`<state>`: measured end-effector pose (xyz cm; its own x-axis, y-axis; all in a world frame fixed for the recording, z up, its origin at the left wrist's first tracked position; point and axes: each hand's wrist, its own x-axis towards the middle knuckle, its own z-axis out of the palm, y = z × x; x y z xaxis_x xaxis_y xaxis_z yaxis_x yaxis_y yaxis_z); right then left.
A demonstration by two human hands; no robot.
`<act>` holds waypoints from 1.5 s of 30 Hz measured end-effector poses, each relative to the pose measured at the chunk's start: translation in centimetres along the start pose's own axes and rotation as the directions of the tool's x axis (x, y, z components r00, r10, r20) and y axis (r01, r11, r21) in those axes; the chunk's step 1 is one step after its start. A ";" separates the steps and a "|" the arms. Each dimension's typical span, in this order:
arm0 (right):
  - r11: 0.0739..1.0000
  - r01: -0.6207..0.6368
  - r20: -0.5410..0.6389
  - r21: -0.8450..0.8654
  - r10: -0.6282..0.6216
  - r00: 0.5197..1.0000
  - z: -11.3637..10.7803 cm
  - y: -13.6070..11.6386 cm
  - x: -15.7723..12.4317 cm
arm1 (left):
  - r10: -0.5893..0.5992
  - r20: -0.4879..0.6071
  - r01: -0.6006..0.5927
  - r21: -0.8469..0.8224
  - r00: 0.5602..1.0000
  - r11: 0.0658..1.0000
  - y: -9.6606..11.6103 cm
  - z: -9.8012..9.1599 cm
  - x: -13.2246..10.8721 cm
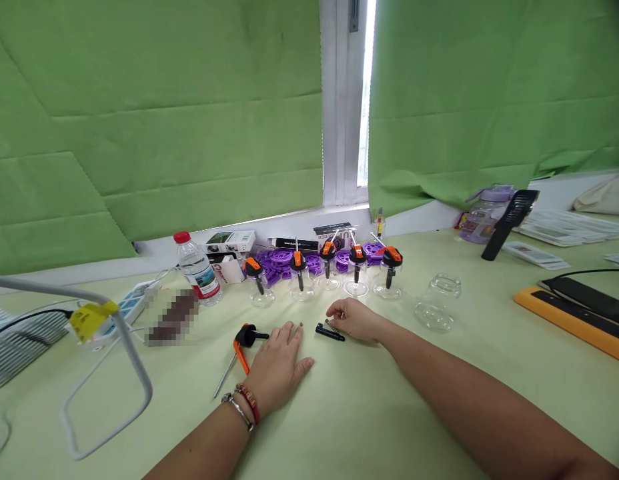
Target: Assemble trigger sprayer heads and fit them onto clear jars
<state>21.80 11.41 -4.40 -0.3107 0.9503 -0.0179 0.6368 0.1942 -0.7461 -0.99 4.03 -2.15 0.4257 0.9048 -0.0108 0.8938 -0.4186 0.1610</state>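
My left hand (278,365) lies on the table with its fingers stretched out, bracelets at the wrist. Beside its fingertips is an orange-and-black dispenser lid (245,339) with a thin metal rod, tipped on its side. A tiny brownish piece (301,324) sits just past the fingers. Further right, my right hand (357,321) has its fingers closed on a small metal spring (331,325), mostly hidden by the fingers. A short black tube (330,333) lies right under it on the table.
Several glass jars with orange-and-black lids (357,267) stand in a row behind, before purple plastic parts (282,257). An open glass jar (437,307) stands right. A water bottle (197,270), power strip (129,307) and grey metal frame (139,373) are left; an orange-and-black device (564,307) is far right.
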 end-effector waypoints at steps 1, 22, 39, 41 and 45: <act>1.000 -0.002 -0.003 -0.004 0.002 1.000 0.0 -0.1 0.0 | -0.008 0.009 0.008 0.000 1.000 1.000 0.0 0.0 0.0; 0.999 -0.034 -0.009 0.000 0.034 0.999 -0.3 -0.6 -0.5 | -0.341 -0.421 0.402 0.064 0.841 0.913 -4.3 -3.5 -0.7; 0.938 0.301 0.153 -0.173 -0.276 0.949 2.2 -6.5 -4.7 | -0.088 -0.166 0.018 -0.387 0.982 0.922 -2.9 -1.5 -1.0; 0.918 0.328 0.182 -0.224 -0.292 0.939 2.6 -6.8 -4.9 | -0.070 -0.153 -0.005 -0.444 0.986 0.896 -2.8 -1.6 -1.1; 0.865 0.384 0.205 -0.322 -0.332 0.921 3.2 -7.3 -5.2 | -0.040 -0.161 -0.055 -0.543 0.986 0.838 -2.1 -2.0 -1.4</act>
<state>16.46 4.29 -1.01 -0.6424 0.7605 0.0945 0.6590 0.6111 -0.4384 -3.72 3.76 -0.50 0.3617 0.9214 0.1419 0.6492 -0.3582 0.6710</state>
